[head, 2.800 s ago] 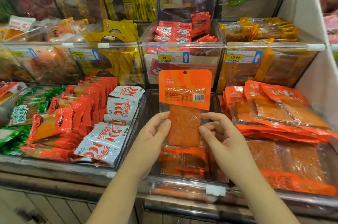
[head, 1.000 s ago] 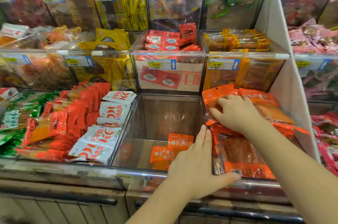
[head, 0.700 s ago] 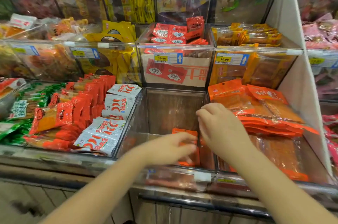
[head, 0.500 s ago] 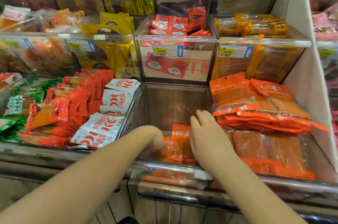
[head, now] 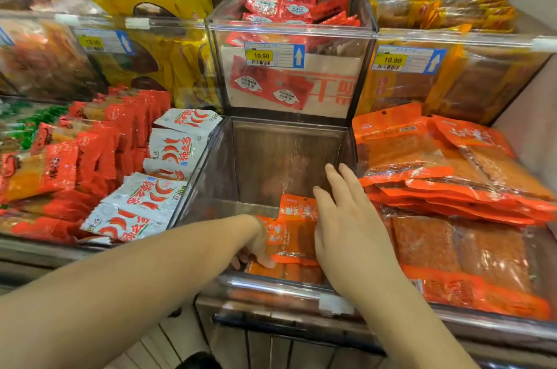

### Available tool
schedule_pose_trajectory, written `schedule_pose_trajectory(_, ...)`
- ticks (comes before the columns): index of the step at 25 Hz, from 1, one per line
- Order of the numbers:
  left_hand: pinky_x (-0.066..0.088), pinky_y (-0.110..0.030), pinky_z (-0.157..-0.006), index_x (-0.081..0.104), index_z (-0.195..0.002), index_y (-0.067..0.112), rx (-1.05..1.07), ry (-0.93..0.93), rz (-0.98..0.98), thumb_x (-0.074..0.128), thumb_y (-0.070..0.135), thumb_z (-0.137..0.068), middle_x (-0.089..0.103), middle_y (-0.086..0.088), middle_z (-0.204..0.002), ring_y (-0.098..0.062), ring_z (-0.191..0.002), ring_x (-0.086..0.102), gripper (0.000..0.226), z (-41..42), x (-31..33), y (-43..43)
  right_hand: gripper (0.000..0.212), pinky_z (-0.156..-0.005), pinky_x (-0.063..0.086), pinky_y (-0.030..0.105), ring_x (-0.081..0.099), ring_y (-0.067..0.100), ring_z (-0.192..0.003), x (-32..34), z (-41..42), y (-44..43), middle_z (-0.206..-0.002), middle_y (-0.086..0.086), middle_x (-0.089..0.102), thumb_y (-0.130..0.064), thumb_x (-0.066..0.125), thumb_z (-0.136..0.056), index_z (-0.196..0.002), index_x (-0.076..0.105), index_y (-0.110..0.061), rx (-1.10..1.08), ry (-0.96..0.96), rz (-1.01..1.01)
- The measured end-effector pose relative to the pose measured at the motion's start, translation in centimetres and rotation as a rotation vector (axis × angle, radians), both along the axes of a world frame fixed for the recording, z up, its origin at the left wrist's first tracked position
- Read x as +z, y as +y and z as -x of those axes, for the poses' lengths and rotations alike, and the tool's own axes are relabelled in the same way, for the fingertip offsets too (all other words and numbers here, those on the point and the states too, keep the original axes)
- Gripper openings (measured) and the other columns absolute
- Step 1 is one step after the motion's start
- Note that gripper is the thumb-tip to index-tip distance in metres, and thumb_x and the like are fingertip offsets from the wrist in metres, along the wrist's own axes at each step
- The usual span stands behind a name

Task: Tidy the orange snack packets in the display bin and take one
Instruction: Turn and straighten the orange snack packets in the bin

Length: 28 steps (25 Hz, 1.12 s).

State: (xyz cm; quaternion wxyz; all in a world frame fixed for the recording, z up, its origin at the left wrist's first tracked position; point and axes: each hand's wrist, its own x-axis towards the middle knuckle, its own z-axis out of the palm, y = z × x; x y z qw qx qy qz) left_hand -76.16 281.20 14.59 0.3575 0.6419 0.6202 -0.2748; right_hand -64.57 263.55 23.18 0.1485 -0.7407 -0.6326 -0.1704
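Note:
A few small orange snack packets (head: pixel 297 227) lie at the bottom front of a clear, mostly hollow display bin (head: pixel 289 154) in the centre. My left hand (head: pixel 256 243) reaches down into the bin; its thumb lies on the lower edge of a packet and its curled fingers sit beneath, pinching it. My right hand (head: pixel 346 224) hovers over the bin's right side with straight fingers, its palm against the right edge of the packets, holding nothing.
The bin to the right holds a pile of larger orange packets (head: pixel 422 157). White chili-print packets (head: pixel 168 151) and red packets fill the left bin. A raised bin of red packets (head: pixel 280 7) with a 10.90 price label (head: pixel 272 55) stands behind.
The large packet I held up has gone to the right bin. Both hands then dropped into the middle bin; my left hand has gone deeper and taken hold of a small packet.

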Motion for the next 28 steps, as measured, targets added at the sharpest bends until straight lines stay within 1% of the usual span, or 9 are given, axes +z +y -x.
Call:
schedule_pose_trajectory(7, 0.046, -0.037, -0.111, 0.046, -0.138, 0.008, -0.029, 0.067, -0.007, 0.067, 0.032, -0.098, 0.053, -0.001, -0.104, -0.017, -0.109, 0.051, 0.051, -0.2, 0.7, -0.1, 0.048, -0.122, 0.027, 0.042, 0.022, 0.03, -0.155, 0.5, 0.3, -0.4, -0.162, 0.012, 0.036, -0.017, 0.067, -0.094, -0.14, 0.059, -0.01, 0.03, 0.09, 0.006)
schedule_pose_trajectory(11, 0.048, -0.037, -0.108, 0.043, -0.146, 0.002, -0.02, -0.032, -0.004, 0.055, 0.025, -0.105, 0.057, -0.009, -0.138, -0.024, -0.132, 0.054, 0.048, 0.0, 1.9, -0.3, 0.052, -0.129, 0.013, 0.039, 0.0, 0.023, -0.158, 1.4, 0.3, -0.6, -0.17, 0.005, 0.015, -0.023, 0.052, -0.103, -0.154, 0.041, -0.018, 0.064, 0.133, 0.078)
schedule_pose_trajectory(15, 0.054, -0.039, -0.099, 0.048, -0.141, 0.0, -0.163, -0.075, -0.343, 0.061, 0.03, -0.101, 0.061, -0.017, -0.135, -0.032, -0.121, 0.064, 0.051, 1.7, 7.0, -2.1, 0.05, -0.127, 0.009, 0.033, 0.0, 0.019, -0.158, 1.8, 0.0, -0.9, -0.169, 0.001, 0.018, -0.023, 0.048, -0.105, -0.154, 0.039, -0.02, 0.101, 0.144, 0.078)
schedule_pose_trajectory(17, 0.054, -0.036, -0.087, 0.051, -0.13, 0.009, -0.148, -0.248, -0.695, 0.073, 0.035, -0.092, 0.065, -0.01, -0.125, -0.029, -0.112, 0.065, 0.051, 3.3, 9.9, -4.1, 0.047, -0.124, 0.013, 0.029, 0.008, 0.015, -0.157, 1.3, -0.2, -1.0, -0.166, -0.001, 0.028, -0.021, 0.048, -0.105, -0.152, 0.044, -0.019, 0.139, 0.241, 0.013)
schedule_pose_trajectory(19, 0.051, -0.031, -0.073, 0.052, -0.115, 0.016, 0.007, -0.625, -0.852, 0.078, 0.037, -0.088, 0.069, -0.003, -0.109, -0.019, -0.095, 0.067, 0.043, 5.3, 11.7, -6.6, 0.043, -0.123, 0.022, 0.026, 0.023, 0.009, -0.152, 1.3, -0.2, -1.3, -0.158, -0.004, 0.04, -0.024, 0.045, -0.106, -0.149, 0.048, -0.018, 0.185, 0.35, -0.083)
schedule_pose_trajectory(21, 0.056, -0.025, -0.064, 0.054, -0.111, 0.01, 0.226, -1.097, -0.752, 0.079, 0.027, -0.088, 0.073, -0.004, -0.096, -0.017, -0.079, 0.072, 0.037, 6.4, 12.4, -9.0, 0.046, -0.115, 0.034, 0.023, 0.036, 0.001, -0.14, 1.5, 0.3, -1.4, -0.149, -0.012, 0.046, -0.038, 0.044, -0.106, -0.15, 0.045, -0.023, 0.229, 0.512, -0.17)
schedule_pose_trajectory(23, 0.06, -0.024, -0.066, 0.058, -0.111, 0.008, 0.37, -1.404, -0.625, 0.08, 0.018, -0.085, 0.077, -0.009, -0.097, -0.018, -0.082, 0.076, 0.035, 6.6, 12.3, -10.5, 0.052, -0.105, 0.045, 0.023, 0.05, -0.008, -0.124, 2.0, 1.0, -1.4, -0.138, -0.023, 0.051, -0.052, 0.049, -0.101, -0.148, 0.044, -0.032, 0.25, 0.75, -0.187)
schedule_pose_trajectory(26, 0.059, -0.024, -0.072, 0.061, -0.11, 0.009, 0.364, -1.575, -0.539, 0.075, 0.025, -0.077, 0.078, -0.008, -0.102, -0.019, -0.092, 0.076, 0.04, 6.4, 11.6, -11.6, 0.027, -0.085, 0.059, 0.036, 0.067, 0.003, -0.093, 2.1, 0.9, -1.3, -0.102, -0.014, 0.071, -0.043, 0.065, -0.096, -0.122, 0.063, -0.035, 0.303, 1.028, -0.213)
schedule_pose_trajectory(28, 0.06, -0.025, -0.077, 0.061, -0.113, 0.008, 0.331, -1.623, -0.502, 0.068, 0.026, -0.081, 0.078, -0.006, -0.104, -0.016, -0.095, 0.074, 0.038, 6.5, 11.0, -11.8, 0.009, -0.083, 0.059, 0.044, 0.068, 0.013, -0.088, 2.0, 0.6, -1.5, -0.093, -0.008, 0.072, -0.034, 0.068, -0.096, -0.105, 0.068, -0.035, 0.331, 1.109, -0.25)
